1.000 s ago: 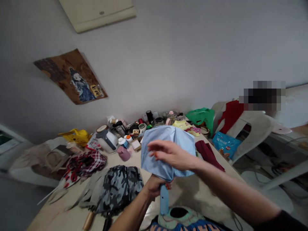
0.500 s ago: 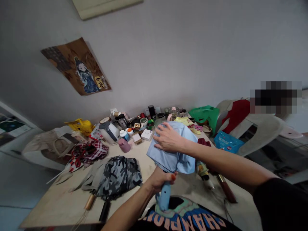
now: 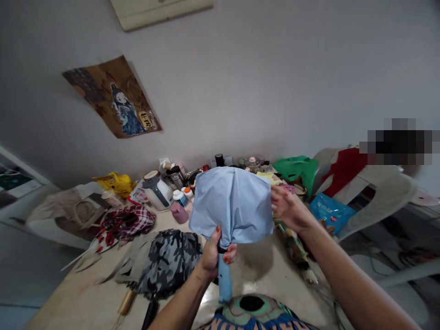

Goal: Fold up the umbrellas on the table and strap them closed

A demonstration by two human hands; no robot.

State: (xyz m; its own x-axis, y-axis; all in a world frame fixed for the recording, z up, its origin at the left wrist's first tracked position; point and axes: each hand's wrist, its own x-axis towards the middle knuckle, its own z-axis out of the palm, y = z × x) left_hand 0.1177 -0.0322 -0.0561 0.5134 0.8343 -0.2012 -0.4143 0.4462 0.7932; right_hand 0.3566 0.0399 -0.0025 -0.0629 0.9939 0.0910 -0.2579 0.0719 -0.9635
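1. While the left hand (image 3: 209, 257) wraps the neck of the blue umbrella (image 3: 230, 206), thumb against its cloth, the umbrella is held upright above the table (image 3: 85, 298).
2. The right hand (image 3: 292, 210) is open beside its right edge, fingers loosely spread; contact is unclear.
3. Handling the loose folds seems in hand; gathering them would call for a steady neck grip.
4. Left of it lies a camouflage umbrella (image 3: 172, 261).

Looks out from the head of the person, high over the near side of the table (image 3: 77, 298). Points ahead and down, across the table to the wall (image 3: 275, 78) behind it. Sits close to the table's near edge, farther from its back end. Sees wide, from the left chair (image 3: 80, 190) beside the table to the right chair (image 3: 388, 195) on its other side.
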